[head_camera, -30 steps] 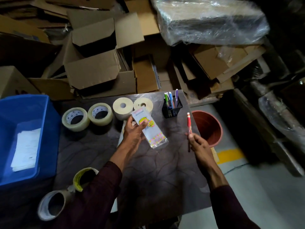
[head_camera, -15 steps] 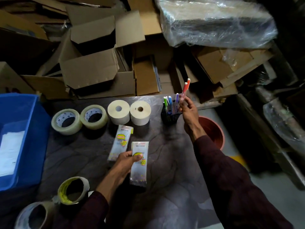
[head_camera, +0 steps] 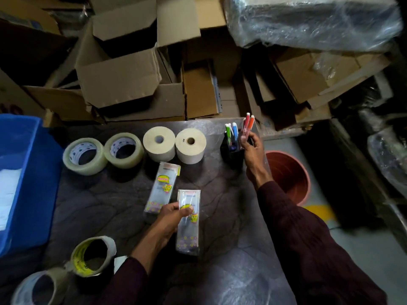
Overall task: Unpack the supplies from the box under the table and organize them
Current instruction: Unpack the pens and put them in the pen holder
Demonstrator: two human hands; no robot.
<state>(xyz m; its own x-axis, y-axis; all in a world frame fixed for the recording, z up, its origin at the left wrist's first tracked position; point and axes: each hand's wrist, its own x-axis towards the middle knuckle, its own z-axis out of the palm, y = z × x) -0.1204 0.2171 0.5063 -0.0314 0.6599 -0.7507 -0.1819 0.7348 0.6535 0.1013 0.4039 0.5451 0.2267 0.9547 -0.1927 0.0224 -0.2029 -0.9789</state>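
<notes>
At the black pen holder (head_camera: 233, 154) on the tabletop (head_camera: 220, 216), the right hand (head_camera: 252, 146) is closed around red and orange pens (head_camera: 248, 125) whose tips stand over the holder's mouth. Nearer the person than the holder, the left hand (head_camera: 172, 216) pinches a clear sticker packet (head_camera: 189, 230), just beside a second packet (head_camera: 163, 190) lying flat.

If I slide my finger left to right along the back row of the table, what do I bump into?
Blue bin → first clear tape roll → second clear tape roll → first cream paper roll → second cream paper roll → black pen cup → right hand holding pens.
</notes>
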